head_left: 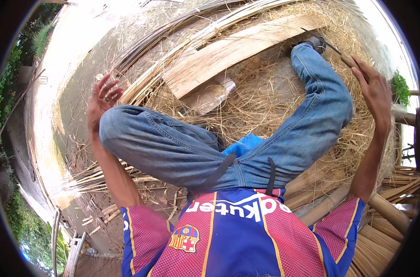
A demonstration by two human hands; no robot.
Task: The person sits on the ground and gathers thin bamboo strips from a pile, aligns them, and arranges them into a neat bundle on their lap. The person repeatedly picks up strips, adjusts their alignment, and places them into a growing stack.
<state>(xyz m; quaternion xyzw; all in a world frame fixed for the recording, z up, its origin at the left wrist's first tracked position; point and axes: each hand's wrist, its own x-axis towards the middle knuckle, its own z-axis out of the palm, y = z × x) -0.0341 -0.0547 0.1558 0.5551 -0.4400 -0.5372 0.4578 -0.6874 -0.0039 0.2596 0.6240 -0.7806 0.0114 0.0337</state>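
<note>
My right hand (375,90) is closed round the wooden handle of a knife (327,45). Its thin dark blade points up and left, over my shoe (310,44) and toward the end of the wooden board (237,53). At the left, my left hand (104,96) is held up beside my bent knee with fingers apart and nothing in it. Nearest to that hand are the ends of long, thin bamboo strips (140,90), which run away to the upper right. The board lies slanted in front of me, its near end beside a pale stone block (214,94).
Curly shavings (265,87) cover the ground between and around my legs. Something blue (243,144) lies under me. More thin strips (87,180) lie at the left. Bamboo poles (390,212) and bundled strips (376,244) are at the lower right. Green plants (400,88) stand beyond the right edge.
</note>
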